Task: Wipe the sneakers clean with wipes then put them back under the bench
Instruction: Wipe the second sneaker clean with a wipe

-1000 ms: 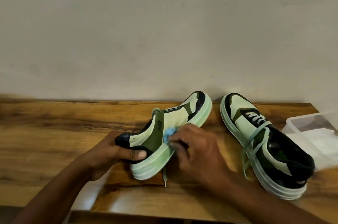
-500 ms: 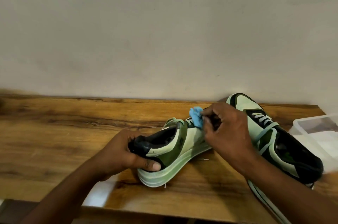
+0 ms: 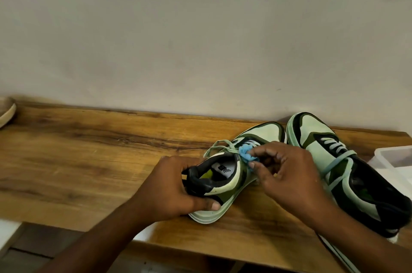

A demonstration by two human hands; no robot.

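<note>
Wiping stage, first sneaker. The near sneaker (image 3: 231, 174) is lying on the wooden tabletop (image 3: 89, 161), toe pointing toward the wall (image 3: 200, 27) and heel toward the viewer, its loose lace (image 3: 219, 145) trailing off the collar. The left hand (image 3: 171, 190) is gripping the heel, thumb curled along the pale sole and fingers wrapped over the black collar, steadying the shoe. The right hand (image 3: 287, 174) is pinching a crumpled blue wipe (image 3: 246, 153) between thumb and fingertips and pressing it against the tongue and lace area. The second sneaker (image 3: 347, 172) is standing just beside the first on the right, parallel to it and partly covered by the right forearm.

Judged stage: the cleaning is under way and the return under the bench has not begun. The next move probably calls for drawing the wipe along the upper and sole while the left hand is turning the shoe to expose unwiped faces.

Edges and room: the heel of the held shoe is sitting near the tabletop's front edge, so a hard backward stroke could push it off. A translucent plastic container (image 3: 392, 161) is bounding the right side, and the wall is closing the far side. Open tabletop is stretching well to the left, up to a tan shoe (image 3: 6, 112) at the far-left margin.
</note>
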